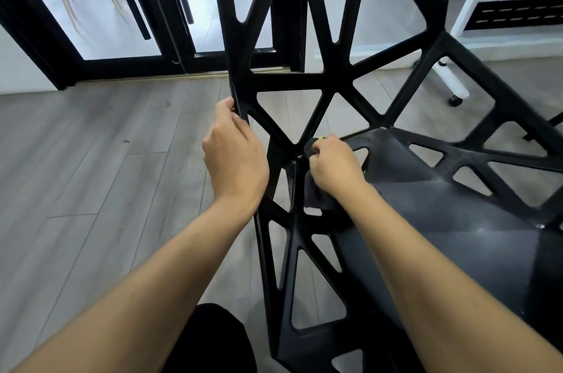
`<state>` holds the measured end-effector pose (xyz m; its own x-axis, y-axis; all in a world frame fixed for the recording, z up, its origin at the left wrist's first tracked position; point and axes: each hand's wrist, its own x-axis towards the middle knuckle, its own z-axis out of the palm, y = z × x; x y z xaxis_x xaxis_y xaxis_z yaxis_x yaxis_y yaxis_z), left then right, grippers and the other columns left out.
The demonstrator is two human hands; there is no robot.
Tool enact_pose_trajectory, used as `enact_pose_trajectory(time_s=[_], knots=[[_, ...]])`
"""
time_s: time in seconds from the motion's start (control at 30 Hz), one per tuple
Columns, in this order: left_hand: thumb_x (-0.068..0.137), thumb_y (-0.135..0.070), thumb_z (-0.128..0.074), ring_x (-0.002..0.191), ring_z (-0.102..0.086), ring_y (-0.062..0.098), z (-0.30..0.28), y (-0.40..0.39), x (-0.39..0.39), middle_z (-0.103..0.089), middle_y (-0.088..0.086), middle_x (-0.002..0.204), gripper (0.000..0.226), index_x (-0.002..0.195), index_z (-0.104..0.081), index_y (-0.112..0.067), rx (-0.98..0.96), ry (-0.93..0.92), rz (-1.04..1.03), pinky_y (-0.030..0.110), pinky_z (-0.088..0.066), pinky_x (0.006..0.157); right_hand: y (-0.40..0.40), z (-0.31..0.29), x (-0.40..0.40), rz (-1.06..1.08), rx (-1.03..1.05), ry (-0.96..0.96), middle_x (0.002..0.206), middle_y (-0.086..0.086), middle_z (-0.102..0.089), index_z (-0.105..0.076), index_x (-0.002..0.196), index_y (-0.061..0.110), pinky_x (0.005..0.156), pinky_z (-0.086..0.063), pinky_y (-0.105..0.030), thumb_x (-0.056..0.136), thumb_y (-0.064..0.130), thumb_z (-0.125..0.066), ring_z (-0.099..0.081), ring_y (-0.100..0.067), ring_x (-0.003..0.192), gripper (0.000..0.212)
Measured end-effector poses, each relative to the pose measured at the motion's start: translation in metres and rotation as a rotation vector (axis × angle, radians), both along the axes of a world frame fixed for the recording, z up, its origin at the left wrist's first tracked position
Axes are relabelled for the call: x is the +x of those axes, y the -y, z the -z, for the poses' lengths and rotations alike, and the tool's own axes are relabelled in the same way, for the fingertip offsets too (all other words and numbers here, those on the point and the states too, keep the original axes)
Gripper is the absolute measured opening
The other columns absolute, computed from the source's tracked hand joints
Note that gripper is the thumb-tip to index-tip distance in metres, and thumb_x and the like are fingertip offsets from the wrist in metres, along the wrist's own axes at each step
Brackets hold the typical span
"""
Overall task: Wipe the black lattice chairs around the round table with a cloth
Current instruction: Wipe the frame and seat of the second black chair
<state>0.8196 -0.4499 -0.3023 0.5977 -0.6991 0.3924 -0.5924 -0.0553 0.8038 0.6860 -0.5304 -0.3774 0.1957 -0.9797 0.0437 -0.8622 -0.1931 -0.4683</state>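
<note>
A black lattice chair fills the middle and right of the head view, its backrest rising ahead of me and its seat spreading to the right. My left hand grips the left edge of the backrest frame. My right hand is closed on a dark grey cloth, pressed where the backrest meets the seat. Most of the cloth is hidden under the hand; a fold hangs below it. The round table is not in view.
Grey wood-plank floor stretches left of the chair. Black-framed glass doors stand at the back left. A white wheeled cart with black bins is at the back right. My dark-clothed knee shows at the bottom.
</note>
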Motion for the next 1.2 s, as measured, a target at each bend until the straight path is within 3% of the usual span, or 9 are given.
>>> enact_pose_trajectory(time_s=[0.1, 0.23, 0.47, 0.63, 0.77, 0.9, 1.03, 1.2], knots=[[0.109, -0.013, -0.033, 0.068, -0.053, -0.003, 0.002, 0.000, 0.000, -0.054, -0.018, 0.078, 0.033, 0.128, -0.059, -0.017, 0.001, 0.002, -0.001, 0.006, -0.043, 0.064, -0.011, 0.007, 0.005, -0.086, -0.053, -0.094, 0.125, -0.007, -0.053, -0.066, 0.121, 0.013, 0.087, -0.048, -0.044, 0.099, 0.019, -0.046, -0.050, -0.033, 0.116, 0.030], [0.110, -0.014, -0.033, 0.066, -0.053, -0.005, 0.001, 0.000, 0.001, -0.052, -0.020, 0.076, 0.034, 0.131, -0.059, -0.017, 0.005, 0.005, 0.011, 0.004, -0.043, 0.063, 0.004, 0.003, -0.003, -0.124, -0.042, -0.099, 0.122, -0.007, -0.058, -0.068, 0.119, 0.018, 0.090, -0.049, -0.045, 0.097, 0.017, -0.045, -0.054, -0.034, 0.116, 0.032], [0.110, -0.015, -0.034, 0.073, -0.057, 0.000, 0.001, 0.004, 0.003, -0.058, -0.014, 0.082, 0.033, 0.132, -0.058, -0.017, 0.015, -0.008, -0.004, 0.007, -0.046, 0.060, -0.022, 0.010, -0.011, -0.195, -0.190, -0.124, 0.124, -0.002, -0.056, -0.067, 0.123, 0.018, 0.079, -0.049, -0.041, 0.099, 0.021, -0.049, -0.051, -0.029, 0.109, 0.031], [0.110, -0.022, -0.035, 0.080, -0.061, 0.009, 0.003, 0.004, 0.005, -0.068, -0.002, 0.097, 0.032, 0.130, -0.059, -0.016, 0.000, -0.003, 0.017, 0.005, -0.041, 0.062, -0.040, 0.019, -0.012, -0.443, -0.378, -0.202, 0.125, -0.002, -0.059, -0.064, 0.126, 0.018, 0.072, -0.052, -0.046, 0.091, 0.016, -0.057, -0.051, -0.032, 0.096, 0.036], [0.109, -0.021, -0.035, 0.085, -0.062, 0.009, 0.004, 0.006, 0.006, -0.069, -0.002, 0.099, 0.033, 0.132, -0.059, -0.016, 0.011, 0.017, 0.015, 0.005, -0.042, 0.064, -0.009, 0.013, 0.005, -0.357, -0.334, -0.324, 0.130, 0.000, -0.054, -0.057, 0.135, 0.021, 0.072, -0.041, -0.040, 0.099, 0.017, -0.048, -0.050, -0.031, 0.108, 0.037], [0.110, -0.018, -0.034, 0.077, -0.060, 0.006, 0.002, 0.006, 0.006, -0.067, -0.004, 0.094, 0.034, 0.133, -0.059, -0.015, 0.008, 0.003, 0.012, 0.004, -0.041, 0.062, -0.018, 0.006, 0.013, -0.315, -0.190, -0.263, 0.127, -0.001, -0.048, -0.059, 0.131, 0.019, 0.071, -0.042, -0.040, 0.101, 0.016, -0.043, -0.045, -0.029, 0.106, 0.034], [0.109, -0.014, -0.034, 0.072, -0.052, -0.005, 0.001, 0.005, 0.004, -0.061, -0.008, 0.092, 0.035, 0.133, -0.059, -0.014, 0.011, 0.009, -0.016, 0.002, -0.039, 0.063, -0.055, -0.006, 0.003, -0.527, -0.154, -0.207, 0.125, 0.004, -0.049, -0.064, 0.117, 0.020, 0.069, -0.047, -0.041, 0.102, 0.021, -0.043, -0.040, -0.022, 0.099, 0.026], [0.109, -0.013, -0.035, 0.073, -0.048, -0.010, 0.002, 0.005, 0.004, -0.058, -0.011, 0.096, 0.035, 0.136, -0.058, -0.014, 0.014, 0.027, -0.022, -0.001, -0.039, 0.066, -0.053, -0.008, -0.017, -0.649, -0.107, -0.124, 0.125, 0.009, -0.050, -0.065, 0.122, 0.025, 0.079, -0.051, -0.043, 0.098, 0.019, -0.047, -0.039, -0.016, 0.094, 0.030]])
